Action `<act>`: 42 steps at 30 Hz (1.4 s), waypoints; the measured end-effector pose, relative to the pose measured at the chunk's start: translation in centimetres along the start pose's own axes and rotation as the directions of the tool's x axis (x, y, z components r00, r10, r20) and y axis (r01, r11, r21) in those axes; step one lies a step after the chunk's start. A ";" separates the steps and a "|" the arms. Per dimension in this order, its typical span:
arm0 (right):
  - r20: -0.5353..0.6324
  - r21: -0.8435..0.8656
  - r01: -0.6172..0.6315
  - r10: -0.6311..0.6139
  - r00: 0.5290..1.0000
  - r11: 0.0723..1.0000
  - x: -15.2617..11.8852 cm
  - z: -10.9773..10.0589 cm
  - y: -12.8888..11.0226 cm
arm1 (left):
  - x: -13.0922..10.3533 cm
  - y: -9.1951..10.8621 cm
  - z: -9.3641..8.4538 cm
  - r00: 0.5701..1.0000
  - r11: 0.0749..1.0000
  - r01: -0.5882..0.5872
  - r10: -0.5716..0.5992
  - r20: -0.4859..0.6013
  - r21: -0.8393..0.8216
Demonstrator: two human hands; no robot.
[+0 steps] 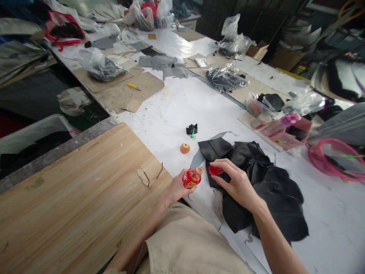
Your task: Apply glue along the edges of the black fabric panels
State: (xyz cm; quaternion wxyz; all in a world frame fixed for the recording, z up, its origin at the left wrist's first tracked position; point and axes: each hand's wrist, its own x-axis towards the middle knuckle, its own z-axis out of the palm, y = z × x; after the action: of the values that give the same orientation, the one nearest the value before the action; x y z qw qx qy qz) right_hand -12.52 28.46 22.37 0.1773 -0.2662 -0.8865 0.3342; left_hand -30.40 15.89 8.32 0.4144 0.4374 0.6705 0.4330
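Note:
My left hand (176, 187) is wrapped round a small red-labelled bottle (191, 178), tilted with its uncapped neck toward the right. A red cap (213, 170) is pinched between the thumb and fingers of my right hand (235, 182), a short way from the bottle's neck. Under and beyond the right hand lies a pile of black leather pieces (273, 190). Just past the bottle, an orange dome-shaped piece (184, 148) with a pale hole on top sits on the white table surface. Behind it are a small black scrap (191, 128) and a green bit (193, 134).
A wooden board (74, 201) covers the left side, with eyeglasses (148, 176) at its edge. A yellow cutter (134, 86) lies on cardboard (142, 95). At right stand a pink box (295, 135) and a pink basket (313, 156). Plastic bags (225, 78) lie farther back.

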 end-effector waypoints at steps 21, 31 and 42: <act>0.414 -0.315 0.291 -0.145 0.899 0.904 1.6 -1.9 -2.4 | -1.9 1.3 0.4 0.997 0.995 -0.020 0.012 0.078 0.102; 0.482 -0.273 0.258 -0.101 0.871 0.927 2.0 -1.1 -0.8 | -2.2 2.0 0.0 0.994 0.988 -0.028 0.012 0.106 0.149; 0.459 -0.125 0.106 -0.038 0.887 0.987 1.1 -1.3 0.4 | -1.7 2.0 0.3 0.993 0.977 0.005 -0.030 0.114 0.213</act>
State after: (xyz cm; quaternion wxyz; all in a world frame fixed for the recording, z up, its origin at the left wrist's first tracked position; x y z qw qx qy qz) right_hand -12.65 30.05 23.18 -0.0430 -0.1597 -0.9347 0.3146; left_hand -29.26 14.86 10.40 0.4073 0.4977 0.6915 0.3289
